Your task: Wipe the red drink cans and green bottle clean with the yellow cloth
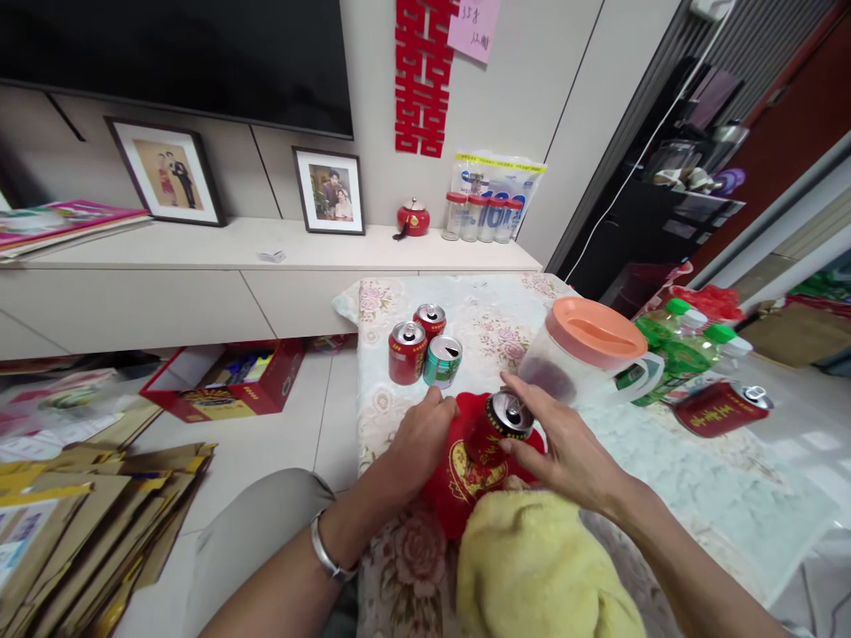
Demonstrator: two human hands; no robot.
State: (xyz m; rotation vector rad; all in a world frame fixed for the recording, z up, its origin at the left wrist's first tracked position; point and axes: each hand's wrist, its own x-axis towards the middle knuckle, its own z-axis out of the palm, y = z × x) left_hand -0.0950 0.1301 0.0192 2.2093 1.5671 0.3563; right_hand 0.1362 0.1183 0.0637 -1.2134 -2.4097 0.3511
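Note:
My left hand (420, 441) rests on a red cloth bag (465, 478) lying on the floral tablecloth (495, 323), its fingers closed on the bag's edge. My right hand (565, 447) grips a red drink can (495, 430) that stands tilted in the bag's mouth. Just beyond stand two upright red cans (407, 352) and a green can (442, 361). A clear pitcher with an orange lid (589, 353) stands right behind my right hand. A yellow towel (542, 567) lies in front of the bag.
Green-capped bottles (678, 350) and a red can lying on its side (722, 409) sit at the table's right. A low cabinet (199, 266) with framed photos runs along the wall. Flattened cardboard (73, 523) and a red box (226, 381) lie on the floor at left.

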